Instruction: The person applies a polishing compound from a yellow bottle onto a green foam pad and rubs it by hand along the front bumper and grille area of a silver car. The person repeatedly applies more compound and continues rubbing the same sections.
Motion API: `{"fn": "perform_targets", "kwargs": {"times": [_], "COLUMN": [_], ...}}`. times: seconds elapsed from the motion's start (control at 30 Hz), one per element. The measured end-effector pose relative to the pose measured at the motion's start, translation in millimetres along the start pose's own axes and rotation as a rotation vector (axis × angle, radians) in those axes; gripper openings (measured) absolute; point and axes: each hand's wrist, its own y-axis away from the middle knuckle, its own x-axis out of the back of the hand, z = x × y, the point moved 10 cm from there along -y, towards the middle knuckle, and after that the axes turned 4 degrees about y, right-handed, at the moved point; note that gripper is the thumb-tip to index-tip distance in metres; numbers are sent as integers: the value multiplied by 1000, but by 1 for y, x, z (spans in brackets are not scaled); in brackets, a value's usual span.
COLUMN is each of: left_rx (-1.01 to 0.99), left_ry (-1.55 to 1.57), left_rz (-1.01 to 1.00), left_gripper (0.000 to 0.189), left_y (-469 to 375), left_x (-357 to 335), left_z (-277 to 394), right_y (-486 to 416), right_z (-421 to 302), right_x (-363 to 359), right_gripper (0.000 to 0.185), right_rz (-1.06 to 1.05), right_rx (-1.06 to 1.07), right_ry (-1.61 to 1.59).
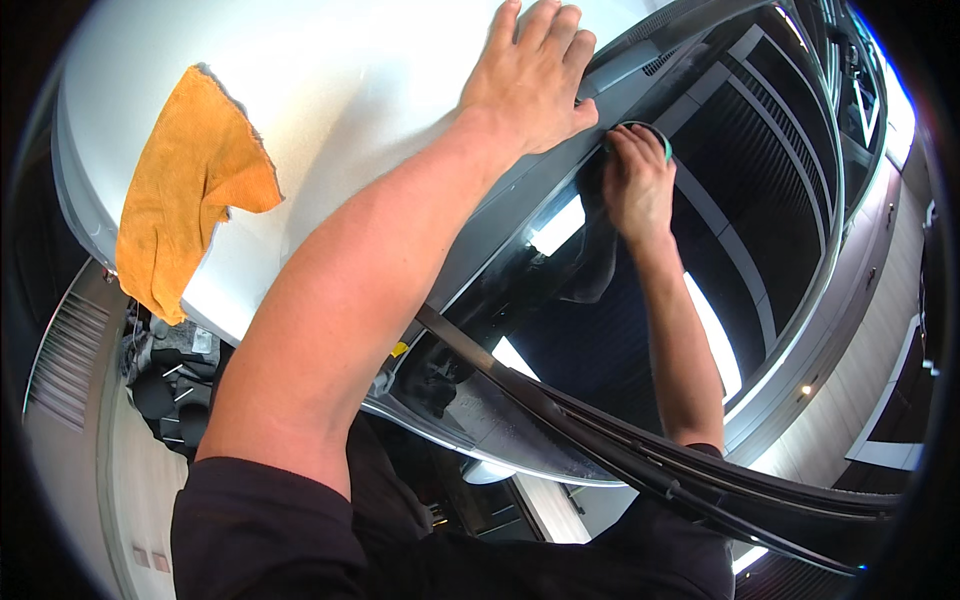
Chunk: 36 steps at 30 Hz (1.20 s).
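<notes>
My left hand (531, 79) rests with spread fingers on the white car hood (390, 75), close to its rear edge, and holds nothing. On the dark windshield glass (727, 187), my right hand (641, 180) grips a round pad (664, 138) with a green rim and presses it near the lower edge of the glass. The fingers cover most of the pad. A smeared patch (592, 270) shows on the glass beside my right wrist. An orange cloth (199, 180) lies crumpled over the hood's side edge.
A raised black wiper arm (555, 412) crosses in front of me, passing near both forearms. Grey cowl trim (495, 217) runs between hood and glass. Below left, black items (169, 394) sit beside the car. Ceiling lights reflect in the glass.
</notes>
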Motion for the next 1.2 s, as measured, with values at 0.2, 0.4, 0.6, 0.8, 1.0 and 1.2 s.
{"fn": "perform_targets", "kwargs": {"times": [0.2, 0.4, 0.6, 0.8, 1.0, 1.2], "left_rx": [24, 85, 35, 41, -56, -91], "left_ry": [-168, -379, -139, -133, -26, -78], "left_rz": [244, 168, 118, 23, -12, 65], "left_gripper": [75, 76, 76, 73, 72, 71], "left_y": [-7, 1, -6, 6, -1, 7], "left_x": [13, 12, 37, 34, 28, 27], "left_z": [-6, 3, 4, 7, -1, 4], "right_y": [78, 27, 52, 20, 48, 13], "right_z": [-124, -63, -91, -61, -99, -62], "right_x": [19, 23, 11, 21, 16, 21], "right_gripper": [53, 37, 48, 40, 49, 40], "right_rz": [-175, -74, -212, -122, -179, -76], "right_rx": [125, 61, 129, 67, 126, 35], "right_ry": [-197, -110, -32, 59, -73, -26]}}
